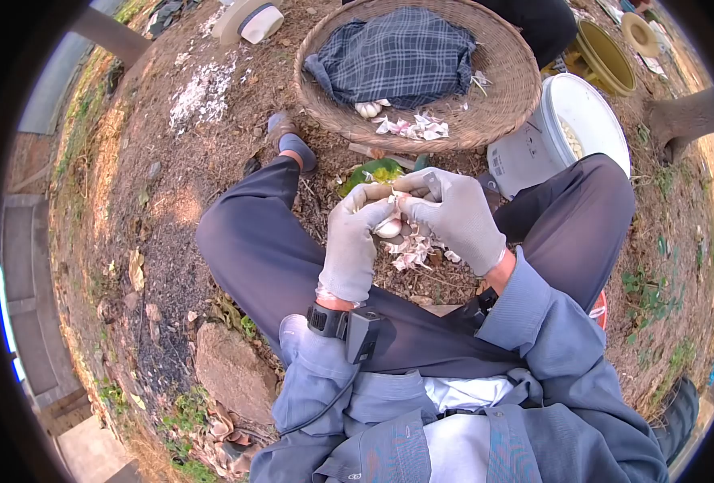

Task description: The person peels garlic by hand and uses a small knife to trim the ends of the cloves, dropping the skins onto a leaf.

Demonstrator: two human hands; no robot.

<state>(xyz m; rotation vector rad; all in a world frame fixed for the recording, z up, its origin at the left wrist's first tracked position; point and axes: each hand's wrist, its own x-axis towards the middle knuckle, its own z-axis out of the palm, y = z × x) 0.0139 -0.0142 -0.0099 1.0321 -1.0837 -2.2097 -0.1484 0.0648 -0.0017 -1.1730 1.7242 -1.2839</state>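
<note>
Peeling a garlic bulb [388, 227] held between both gloved hands, the person sits on bare ground with knees spread, and the work happens in the gap between the thighs. The left hand [352, 241] is closed around the bulb from below and the side, cradling it, while the right hand [453, 213] is curled over the top, its fingertips [409, 205] pinched on the papery skin. Both hands press together on the bulb, touching each other at the fingers.

Loose skins [412, 251] hang and lie just under the hands, over the dirt between the legs. To do this step well, the judgement is that the left hand should keep the bulb steady and turn it a little at a time, so the right fingertips always meet a fresh edge of skin. Gloves dull the feel, so short, firm pinches look safer than long pulls that could break cloves loose.

Ahead, toward the far edge of the ground in view, a woven basket [498, 97] holds a folded checked cloth [397, 56], a few bulbs [369, 108] and more skins. Just right of the basket stands a white bucket [526, 153]; what is inside it is too small to tell surely.
</note>
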